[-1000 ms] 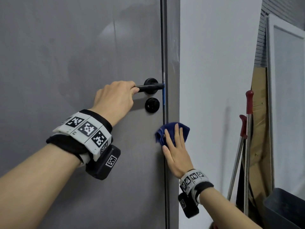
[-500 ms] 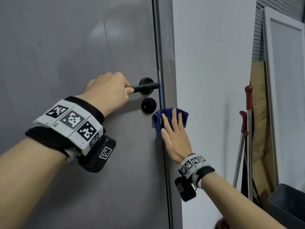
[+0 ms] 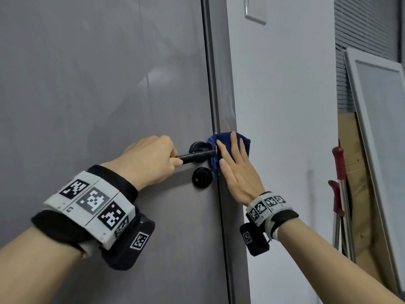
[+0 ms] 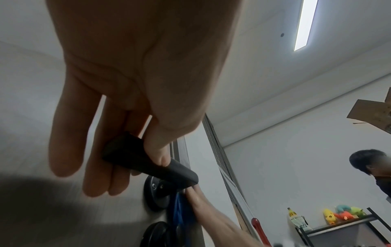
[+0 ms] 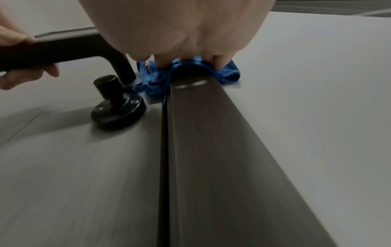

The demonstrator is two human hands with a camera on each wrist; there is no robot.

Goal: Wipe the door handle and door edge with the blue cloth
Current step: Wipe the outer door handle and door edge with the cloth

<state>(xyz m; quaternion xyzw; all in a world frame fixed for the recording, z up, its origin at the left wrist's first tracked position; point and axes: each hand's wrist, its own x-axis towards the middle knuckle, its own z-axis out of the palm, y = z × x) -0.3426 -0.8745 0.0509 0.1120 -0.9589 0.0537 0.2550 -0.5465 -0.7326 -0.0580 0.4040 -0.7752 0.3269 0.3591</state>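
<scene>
A black lever door handle (image 3: 197, 157) sits on a grey door, with a round black lock knob (image 3: 202, 177) just below it. My left hand (image 3: 151, 161) grips the lever's free end; the left wrist view shows the thumb and forefinger pinching the handle (image 4: 152, 164). My right hand (image 3: 236, 170) lies flat, fingers straight, pressing the blue cloth (image 3: 245, 142) against the door edge (image 3: 221, 95) at handle height. In the right wrist view the cloth (image 5: 228, 73) wraps over the door edge (image 5: 211, 150) beside the handle's base.
A white wall lies right of the door. Red-handled metal poles (image 3: 338, 194), cardboard (image 3: 355, 172) and a white framed panel (image 3: 377, 128) lean at the far right. The left wrist view shows a shelf with plush toys (image 4: 342, 215) and another person (image 4: 370, 160).
My right hand has slid the blue cloth up the door edge, from below the lock knob to handle height. The left hand has kept its grip on the handle.
</scene>
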